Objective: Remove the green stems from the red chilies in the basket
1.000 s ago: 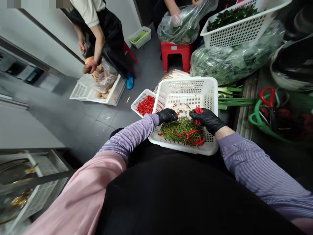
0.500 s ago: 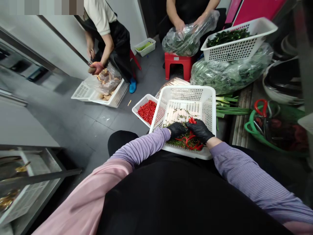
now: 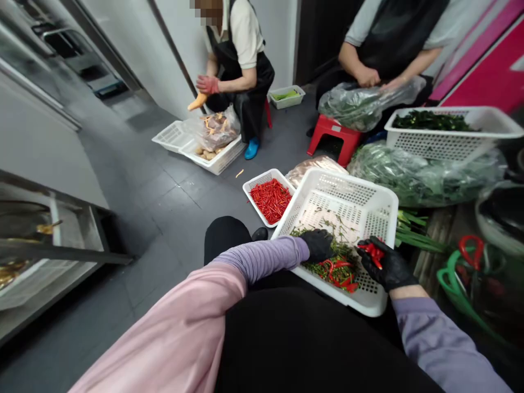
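Observation:
A white perforated basket rests tilted on my lap. Green stems are heaped inside it, with several loose red chilies on the near side. My left hand, in a black glove, is low over the stems at the basket's left; its fingertips blend into the heap, so their grip is unclear. Gloved in black too, my right hand is curled around a bunch of red chilies at the basket's right wall. Beyond the basket's left side, a smaller white basket is full of red chilies.
One person with a reddish glove holds a peeled root above a bag and a white crate. Another person's hands work at a bag of greens on a red stool. Red-handled scissors lie in a green basket at right.
My hands have moved apart: the right went right with the chilies, the left stays over the stems. The view has shifted left and up. The person at the crate has lifted the root.

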A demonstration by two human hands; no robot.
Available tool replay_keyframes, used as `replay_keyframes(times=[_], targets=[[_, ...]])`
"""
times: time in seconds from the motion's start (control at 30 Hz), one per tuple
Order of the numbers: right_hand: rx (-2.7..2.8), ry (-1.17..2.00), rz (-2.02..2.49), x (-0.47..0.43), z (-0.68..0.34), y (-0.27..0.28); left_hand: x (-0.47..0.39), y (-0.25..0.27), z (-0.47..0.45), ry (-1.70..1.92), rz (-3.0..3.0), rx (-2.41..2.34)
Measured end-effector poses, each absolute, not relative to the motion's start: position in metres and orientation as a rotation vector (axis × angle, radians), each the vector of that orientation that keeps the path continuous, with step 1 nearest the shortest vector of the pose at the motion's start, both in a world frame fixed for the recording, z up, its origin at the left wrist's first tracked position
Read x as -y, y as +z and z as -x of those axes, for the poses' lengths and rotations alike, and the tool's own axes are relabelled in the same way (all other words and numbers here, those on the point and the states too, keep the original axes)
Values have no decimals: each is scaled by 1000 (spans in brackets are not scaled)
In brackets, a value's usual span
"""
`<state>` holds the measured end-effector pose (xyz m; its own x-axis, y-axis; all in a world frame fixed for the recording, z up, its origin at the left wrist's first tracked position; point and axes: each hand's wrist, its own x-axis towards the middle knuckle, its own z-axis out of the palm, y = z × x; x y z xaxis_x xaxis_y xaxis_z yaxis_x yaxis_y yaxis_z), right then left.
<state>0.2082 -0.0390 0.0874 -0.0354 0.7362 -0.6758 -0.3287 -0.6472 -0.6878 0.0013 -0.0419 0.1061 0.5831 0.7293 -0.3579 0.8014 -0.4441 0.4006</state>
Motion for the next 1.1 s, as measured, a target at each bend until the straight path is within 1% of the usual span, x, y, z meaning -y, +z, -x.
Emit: replay_keyframes(times=[0.1,0.17,0.33,0.43,0.53,0.63,0.73,0.83,0.97,1.03,1.1], targets=[[374,1773,1584,31,-199,97,52,107,24,-349,-2317,-1238],[448,1845,1584,20,-175,107,59,111,39,-351,-2348,-1161],[680,2041,1476,-36,-74,133,63,115,58,-313,-2314,-1035],[719,2085,1522,-76,-10,141,57,110,60,-343,-2286,-927],[758,2053,1571,-107,38,136,49,105,62,-231,-2270,-875],[844,2007,1647,-130,65,123,42,103,66,-95,-2250,-831],[911,1886,1790,-146,75,109,38,102,72,-148,-2235,-805],[898,1827,1841,-151,77,105,37,102,76,-187,-2246,-763],[939,1775,1658,-137,57,117,36,105,78,-192,-2240,-793],[1043,1592,1554,-123,25,126,36,110,80,-222,-2223,-878],[1192,1310,1579,-104,-28,133,36,113,83,-176,-2232,-1005]])
